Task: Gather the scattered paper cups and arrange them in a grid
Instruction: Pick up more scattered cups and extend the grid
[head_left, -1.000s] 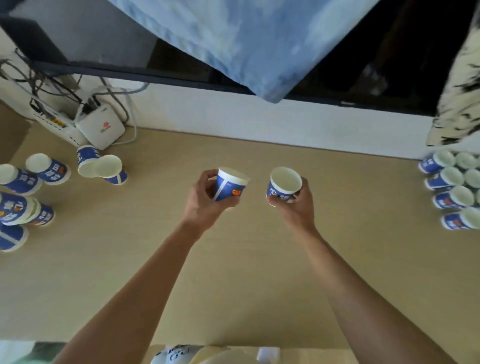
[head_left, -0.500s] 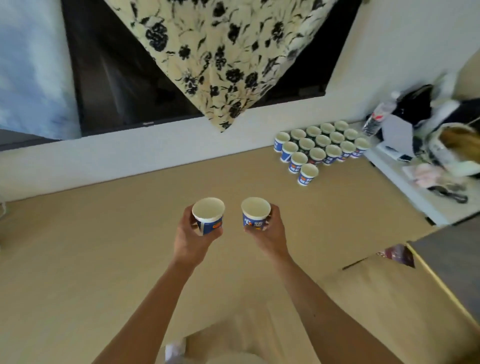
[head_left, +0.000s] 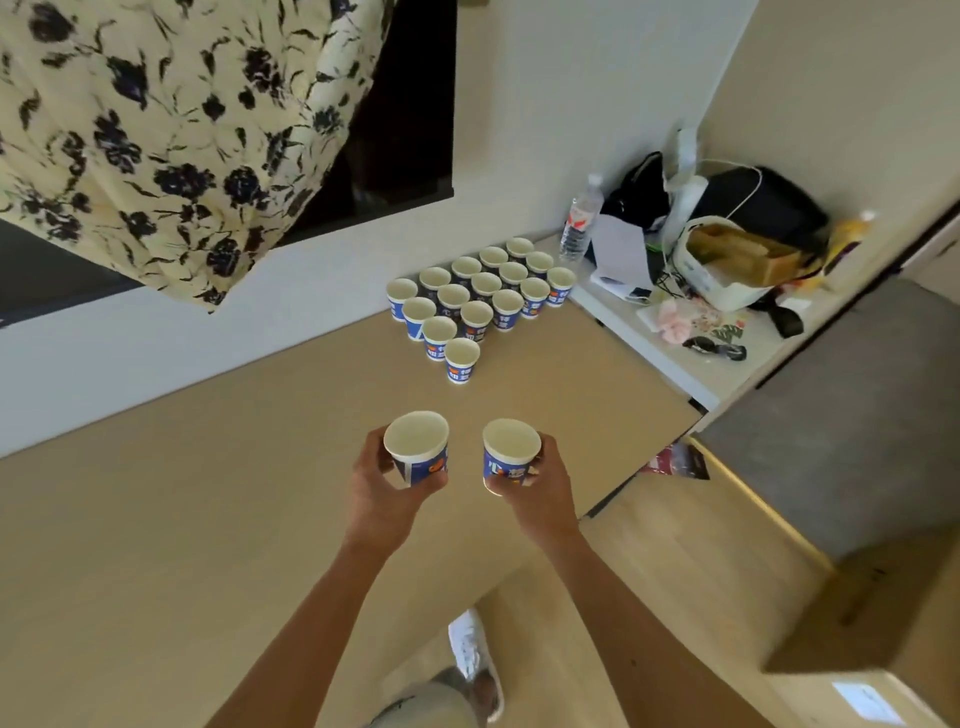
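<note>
The scene was evenly and softly lit, with only faint shadows beneath the grouped paper cups (head_left: 475, 296) on the table (head_left: 156, 519). Wide-angle distortion bent the wall and table edges, and fine detail looked slightly soft throughout.

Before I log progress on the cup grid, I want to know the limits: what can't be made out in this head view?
- Grid of cups: back rows overlap, so an exact count is unsure.
- Print on the cup in the left hand: fingers cover part, text too small.
- Cup in the right hand: its base is hidden by the palm.
- Scattered cups not yet gathered: none in frame, so I cannot tell how many remain.
- Clutter on the white shelf: items overlap and blur.
</note>
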